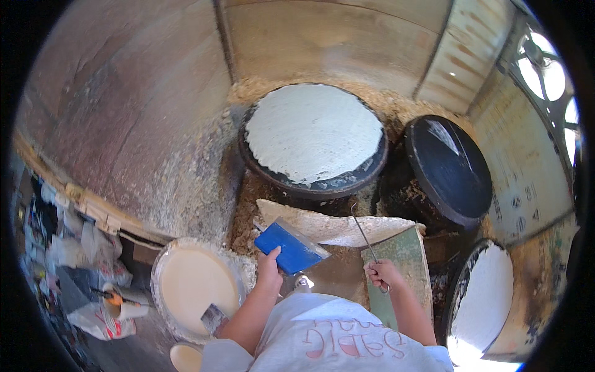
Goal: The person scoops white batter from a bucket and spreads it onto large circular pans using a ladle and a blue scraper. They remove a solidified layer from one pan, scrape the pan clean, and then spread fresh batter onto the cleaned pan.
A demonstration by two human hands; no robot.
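A blue scraper with a wide flat blade [290,246] is in my left hand [271,267]. My right hand [385,274] grips a thin metal rod with a hooked tip [362,230], which points away from me. Beyond both hands, a large round black griddle [320,191] carries a wide sheet of pale batter or flatbread [316,132] that leaves some dark rim bare. At the left stands a round tub [160,288] of cream-coloured batter [197,283], with a flat-bladed tool [214,318] resting in it near my left forearm.
A bare black griddle [448,169] sits tilted in view at the right. Nearer on that side, another griddle bears a pale sheet [483,297]. A green board [402,269] lies under my right hand. Plastic bags [100,321] and a white container [132,304] are at far left.
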